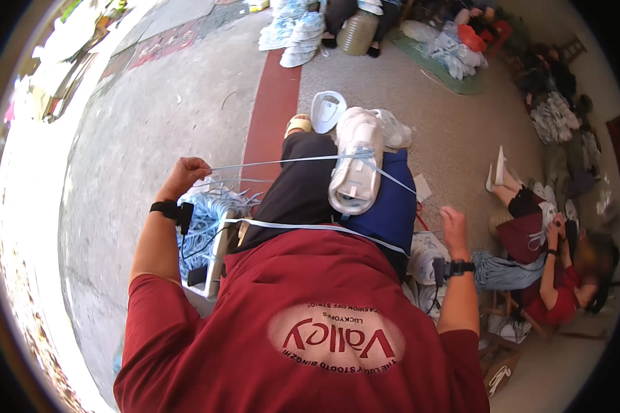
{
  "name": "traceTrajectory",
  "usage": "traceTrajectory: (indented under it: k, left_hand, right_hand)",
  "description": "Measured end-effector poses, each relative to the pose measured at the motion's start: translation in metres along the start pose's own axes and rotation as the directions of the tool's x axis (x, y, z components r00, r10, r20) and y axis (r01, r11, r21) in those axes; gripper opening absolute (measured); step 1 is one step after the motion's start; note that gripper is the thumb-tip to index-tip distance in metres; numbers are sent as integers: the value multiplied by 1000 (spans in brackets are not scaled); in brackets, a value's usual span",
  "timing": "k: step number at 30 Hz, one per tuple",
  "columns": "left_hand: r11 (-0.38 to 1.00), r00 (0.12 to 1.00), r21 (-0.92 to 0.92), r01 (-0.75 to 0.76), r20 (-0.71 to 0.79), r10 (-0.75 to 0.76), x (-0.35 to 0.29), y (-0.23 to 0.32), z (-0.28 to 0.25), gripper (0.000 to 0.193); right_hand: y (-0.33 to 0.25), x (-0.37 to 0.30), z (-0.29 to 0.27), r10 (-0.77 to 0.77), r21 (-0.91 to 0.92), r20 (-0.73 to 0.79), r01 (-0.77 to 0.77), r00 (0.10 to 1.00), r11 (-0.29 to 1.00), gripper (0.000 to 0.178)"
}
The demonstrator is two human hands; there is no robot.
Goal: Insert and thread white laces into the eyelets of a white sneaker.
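Observation:
A white shoe (355,182) rests on my lap, over the blue cloth (393,199) on my right thigh. From its lacing area a pale blue shoelace (275,162) runs out to both sides, pulled nearly straight. My left hand (188,173), out to the left, pinches one end of it. At the right, the fingers of my right hand (455,226) are closed on the other end. Under my left hand stands a white basket (217,265) heaped with blue laces (203,230). Another pale blue lace (303,226) lies across my waist.
Beyond the shoe lie a white shoe-shaped piece (328,111) and another white shoe (395,129). White shoes (427,258) are piled by my right forearm. A co-worker (551,275) sits at the right, holding a shoe. Stacked pale pieces (300,34) and a bundle on a green mat (448,79) lie farther off.

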State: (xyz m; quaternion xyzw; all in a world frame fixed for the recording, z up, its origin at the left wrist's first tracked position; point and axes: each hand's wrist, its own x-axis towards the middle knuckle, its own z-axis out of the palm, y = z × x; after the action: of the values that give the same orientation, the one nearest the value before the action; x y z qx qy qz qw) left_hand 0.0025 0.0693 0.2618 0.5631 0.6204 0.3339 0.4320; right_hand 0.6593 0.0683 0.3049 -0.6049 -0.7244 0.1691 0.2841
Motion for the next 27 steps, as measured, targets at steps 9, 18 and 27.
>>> traceTrajectory:
  k: [9, 18, 27]
  left_hand:
    - [835, 805, 48, 548, -302, -511, -152, -50, -116, 3]
    - [687, 639, 67, 723, -443, -629, -250, -97, -168, 6]
    - [640, 703, 347, 686, -545, -458, -174, -199, -99, 28]
  right_hand:
    - [136, -185, -120, 514, 43, -100, -513, 852, 858, 16]
    - [152, -313, -164, 833, 230, -171, -801, 526, 553, 15]
    - [215, -369, -150, 624, -981, 189, 113, 758, 159, 23]
